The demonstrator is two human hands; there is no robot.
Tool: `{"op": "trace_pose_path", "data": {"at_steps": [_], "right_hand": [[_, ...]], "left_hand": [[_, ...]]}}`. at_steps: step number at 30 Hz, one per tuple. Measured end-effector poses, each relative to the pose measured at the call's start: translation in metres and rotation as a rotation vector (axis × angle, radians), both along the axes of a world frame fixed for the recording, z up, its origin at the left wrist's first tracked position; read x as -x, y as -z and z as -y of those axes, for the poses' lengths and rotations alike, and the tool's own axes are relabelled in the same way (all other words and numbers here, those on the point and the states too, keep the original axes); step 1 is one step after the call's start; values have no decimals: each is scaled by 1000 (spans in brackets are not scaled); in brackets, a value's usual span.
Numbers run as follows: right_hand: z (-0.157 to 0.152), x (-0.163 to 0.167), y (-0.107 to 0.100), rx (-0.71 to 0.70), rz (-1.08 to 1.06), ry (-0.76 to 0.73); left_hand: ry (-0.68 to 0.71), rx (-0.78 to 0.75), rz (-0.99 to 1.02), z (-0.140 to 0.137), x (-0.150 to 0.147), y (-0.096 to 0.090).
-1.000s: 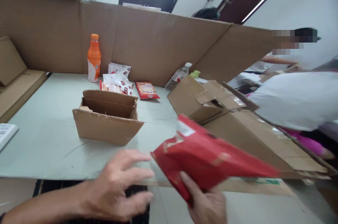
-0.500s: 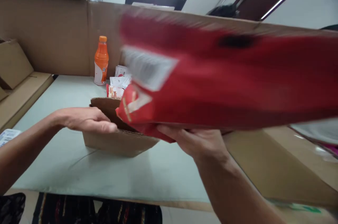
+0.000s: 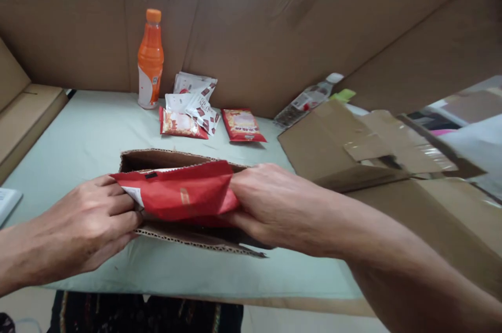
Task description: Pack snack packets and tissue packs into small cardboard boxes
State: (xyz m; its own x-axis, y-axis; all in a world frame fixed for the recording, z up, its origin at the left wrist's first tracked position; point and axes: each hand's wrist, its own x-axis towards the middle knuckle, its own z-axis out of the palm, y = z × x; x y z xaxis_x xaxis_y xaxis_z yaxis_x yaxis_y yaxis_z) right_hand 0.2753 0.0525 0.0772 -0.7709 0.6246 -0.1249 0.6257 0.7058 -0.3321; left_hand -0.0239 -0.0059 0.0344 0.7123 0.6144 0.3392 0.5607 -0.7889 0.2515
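A red snack bag (image 3: 188,192) with a zigzag top edge and a white label stands partly inside an open cardboard box (image 3: 168,156). My left hand (image 3: 105,218) grips the bag's left end at the box's left side, its fingertips hidden behind the bag and box wall. On the opposite end, my right hand (image 3: 259,202) is closed around the bag, with its fingers partly down in the box. The lower part of the bag is out of sight within the box.
Behind the box are an orange drink bottle (image 3: 150,64), white sachets (image 3: 192,98) and red snack packets (image 3: 243,125). A clear bottle (image 3: 309,100) leans beside a taped carton (image 3: 325,145) on the right. Tall cardboard walls (image 3: 235,24) enclose the pale green table (image 3: 98,129).
The red bag has come down from the upper right into the box. My left hand has taken hold of its left end. The camera has tilted downward.
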Motion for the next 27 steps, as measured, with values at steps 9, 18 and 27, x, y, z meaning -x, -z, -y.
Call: {"op": "trace_pose_path", "data": {"at_steps": [9, 18, 27], "right_hand": [[-1, 49, 2, -31, 647, -32], [0, 45, 6, 110, 383, -173], [-128, -32, 43, -250, -149, 569]], "left_hand": [[23, -185, -121, 2, 2, -5], [12, 204, -290, -10, -21, -10], [40, 255, -186, -15, -16, -5]]}}
